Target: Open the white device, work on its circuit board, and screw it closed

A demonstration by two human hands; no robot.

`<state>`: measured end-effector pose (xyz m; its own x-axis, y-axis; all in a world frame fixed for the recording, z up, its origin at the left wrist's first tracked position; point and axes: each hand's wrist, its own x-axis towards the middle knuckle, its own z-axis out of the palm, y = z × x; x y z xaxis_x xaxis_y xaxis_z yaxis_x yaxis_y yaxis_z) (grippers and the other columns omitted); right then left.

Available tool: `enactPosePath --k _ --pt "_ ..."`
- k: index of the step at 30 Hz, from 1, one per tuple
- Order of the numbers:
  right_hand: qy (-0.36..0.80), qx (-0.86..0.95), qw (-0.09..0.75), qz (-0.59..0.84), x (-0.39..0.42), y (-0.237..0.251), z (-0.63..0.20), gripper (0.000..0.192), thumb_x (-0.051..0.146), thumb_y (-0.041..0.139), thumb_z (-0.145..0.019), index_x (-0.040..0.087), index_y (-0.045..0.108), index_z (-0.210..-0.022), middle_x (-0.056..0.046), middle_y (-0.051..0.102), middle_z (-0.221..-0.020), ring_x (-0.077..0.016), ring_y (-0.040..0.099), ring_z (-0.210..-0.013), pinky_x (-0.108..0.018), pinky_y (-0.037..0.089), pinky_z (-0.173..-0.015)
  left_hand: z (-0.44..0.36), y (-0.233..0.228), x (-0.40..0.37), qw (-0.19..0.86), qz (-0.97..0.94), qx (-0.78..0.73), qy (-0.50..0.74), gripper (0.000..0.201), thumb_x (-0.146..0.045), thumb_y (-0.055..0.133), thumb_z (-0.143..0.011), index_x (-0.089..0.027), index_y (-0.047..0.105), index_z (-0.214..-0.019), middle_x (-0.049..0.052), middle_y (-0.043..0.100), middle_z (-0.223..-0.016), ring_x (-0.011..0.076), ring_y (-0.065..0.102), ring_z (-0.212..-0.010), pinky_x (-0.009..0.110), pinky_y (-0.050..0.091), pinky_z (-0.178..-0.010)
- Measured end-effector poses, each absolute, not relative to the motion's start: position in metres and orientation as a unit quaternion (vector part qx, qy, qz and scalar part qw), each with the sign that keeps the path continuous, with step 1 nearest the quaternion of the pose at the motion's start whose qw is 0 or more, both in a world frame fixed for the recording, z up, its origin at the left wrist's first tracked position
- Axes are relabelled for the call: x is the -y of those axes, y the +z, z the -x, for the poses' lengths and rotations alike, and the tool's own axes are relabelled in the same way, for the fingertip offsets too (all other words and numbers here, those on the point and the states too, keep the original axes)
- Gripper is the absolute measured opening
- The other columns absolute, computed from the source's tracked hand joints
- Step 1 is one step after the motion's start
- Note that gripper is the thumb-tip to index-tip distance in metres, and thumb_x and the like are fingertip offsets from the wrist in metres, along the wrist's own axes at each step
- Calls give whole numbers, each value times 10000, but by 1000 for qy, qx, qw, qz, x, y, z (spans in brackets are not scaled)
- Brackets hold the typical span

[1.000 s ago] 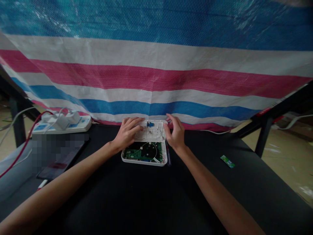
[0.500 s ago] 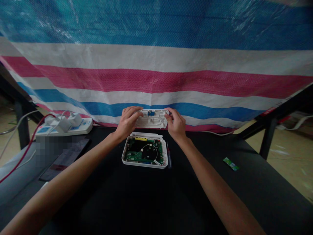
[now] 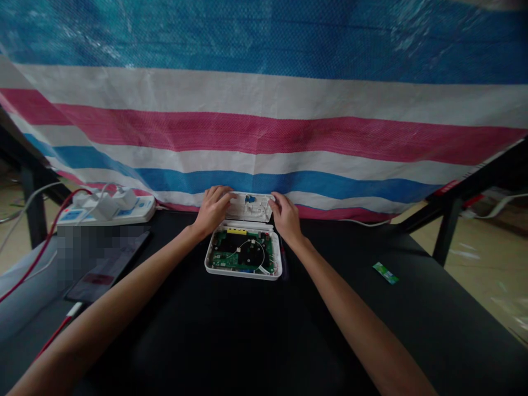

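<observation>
A white plastic cover, its ribbed inside and a small blue part facing me, is tilted up just behind an opened router-like case. My left hand grips the cover's left end, and my right hand its right end, thumb on the inner face. Inside the white case lies a green circuit board with black plates, a yellow port block and a thin white looped wire. Whether the cover's lower edge touches the case I cannot tell. A dark slim tool lies along the case's right side.
At the left a white power strip holds white plugs, with red and white cables. In front of it lies a dark phone or tablet. A small green packet rests on the right. A striped tarp hangs behind the black table.
Both hands have brought the white cover lower and slightly left, down to the back edge of the case. The grip on both ends is the same.
</observation>
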<state>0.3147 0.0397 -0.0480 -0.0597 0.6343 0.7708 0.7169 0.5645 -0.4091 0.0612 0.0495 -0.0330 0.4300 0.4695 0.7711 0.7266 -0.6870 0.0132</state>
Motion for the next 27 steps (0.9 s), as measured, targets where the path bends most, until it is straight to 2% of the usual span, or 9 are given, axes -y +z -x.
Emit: enactPosePath --k 10,17,27 --pt "-69 708 504 490 -31 -40 -311 365 452 481 -979 154 641 -1116 -129 688 -973 -241 640 -835 -383 515 -778 -61 -33 -45 189 827 373 -376 317 -91 477 -930 -208 599 -1199 111 629 -1204 281 514 -1167 450 404 -944" --pt "-56 709 483 512 -26 -35 -310 362 434 521 -957 144 644 -1134 -139 682 -1002 -271 642 -901 -395 508 -810 -58 -31 -46 207 816 400 -361 242 -164 500 -956 -205 610 -1167 113 630 -1175 284 530 -1080 417 417 -862" --pt "-16 700 476 533 -29 -39 -310 404 457 518 -953 149 638 -1185 -153 714 -1042 -279 673 -837 -429 518 -806 -56 -30 -47 181 825 392 -365 235 -151 538 -936 -187 599 -1160 112 615 -1162 271 523 -1034 396 450 -851"
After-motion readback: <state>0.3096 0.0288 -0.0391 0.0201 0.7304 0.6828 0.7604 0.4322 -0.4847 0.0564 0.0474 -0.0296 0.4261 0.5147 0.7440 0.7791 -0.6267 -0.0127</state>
